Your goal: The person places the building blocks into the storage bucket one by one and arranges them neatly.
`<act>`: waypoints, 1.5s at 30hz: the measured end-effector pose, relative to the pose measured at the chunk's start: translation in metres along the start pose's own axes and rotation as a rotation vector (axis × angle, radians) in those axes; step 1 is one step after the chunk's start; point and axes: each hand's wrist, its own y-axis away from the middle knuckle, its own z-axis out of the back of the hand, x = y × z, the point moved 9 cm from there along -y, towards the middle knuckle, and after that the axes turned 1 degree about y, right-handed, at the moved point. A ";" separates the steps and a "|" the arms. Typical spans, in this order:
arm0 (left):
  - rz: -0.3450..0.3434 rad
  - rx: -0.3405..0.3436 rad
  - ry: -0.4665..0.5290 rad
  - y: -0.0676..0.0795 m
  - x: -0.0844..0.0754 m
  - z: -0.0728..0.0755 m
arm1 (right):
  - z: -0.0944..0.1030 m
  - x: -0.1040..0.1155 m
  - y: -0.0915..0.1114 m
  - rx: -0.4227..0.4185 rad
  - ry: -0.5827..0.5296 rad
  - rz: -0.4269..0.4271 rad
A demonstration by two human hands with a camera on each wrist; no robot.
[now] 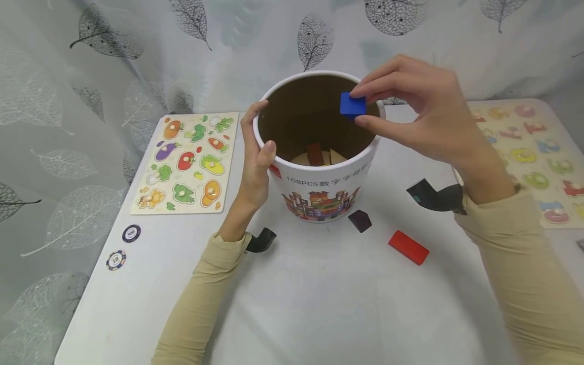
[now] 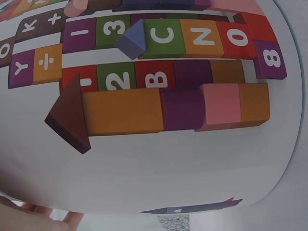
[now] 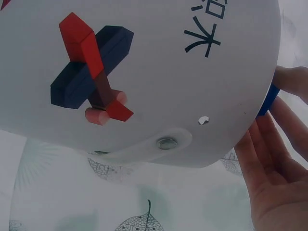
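A tall white bucket (image 1: pixel 319 188) with printed block pictures stands on the table. My left hand (image 1: pixel 256 157) grips its left rim, thumb toward the front and fingers behind. Over the opening's right side, my right hand (image 1: pixel 417 106) pinches a blue block (image 1: pixel 353 104) between thumb and fingertips. In the right wrist view, the same blue block (image 3: pixel 268 99) shows partly behind the bucket's edge. Inside on the bottom lie a brown-red block (image 1: pixel 315 154) and a light wooden block (image 1: pixel 337 156). The left wrist view shows mostly the bucket's printed side (image 2: pixel 159 168).
A dark block (image 1: pixel 360 221) and a red block (image 1: pixel 408 247) lie in front of the bucket. A vegetable puzzle board (image 1: pixel 184 163) is at the left, another puzzle board (image 1: pixel 538 162) at the right. Two poker chips, one dark (image 1: pixel 131 233), one patterned (image 1: pixel 116 260), lie near the left edge.
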 end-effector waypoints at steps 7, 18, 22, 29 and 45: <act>0.007 -0.003 -0.032 0.001 0.000 0.000 | -0.003 0.001 -0.001 0.026 0.063 -0.003; 0.006 -0.008 -0.022 0.001 0.000 0.000 | 0.000 0.023 0.008 0.093 0.228 0.070; -0.001 -0.013 -0.025 0.001 -0.001 0.002 | 0.008 0.033 0.020 0.142 0.350 0.110; -0.003 -0.016 -0.023 0.001 -0.002 0.002 | 0.011 0.026 0.065 0.243 0.345 0.061; 0.009 -0.014 -0.030 0.001 -0.002 0.000 | -0.038 -0.059 0.203 0.543 0.303 -0.337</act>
